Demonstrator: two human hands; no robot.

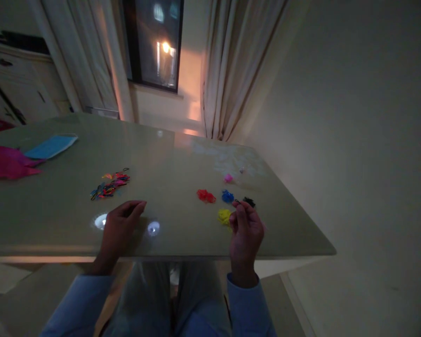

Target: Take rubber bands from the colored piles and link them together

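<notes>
My right hand [246, 229] pinches a small black rubber band [236, 201] between thumb and index finger. It hovers by the black pile [249, 202], with the yellow rubber bands [224, 216] partly hidden behind its fingers. Just beyond lie blue rubber bands [228, 196], and red ones [206, 195] are farther left. My left hand [122, 224] is closed near the table's front edge, thumb against the fingers; whether anything is inside is hidden. Past it lies a heap of mixed-colour rubber bands [111, 185].
A pink pile [228, 178] and a tiny pale pile [242, 170] sit behind the blue one. A blue face mask [52, 146] and a magenta crumpled item [10, 163] lie at the left of the glossy table [161, 159]. A wall [354, 140] borders the right side.
</notes>
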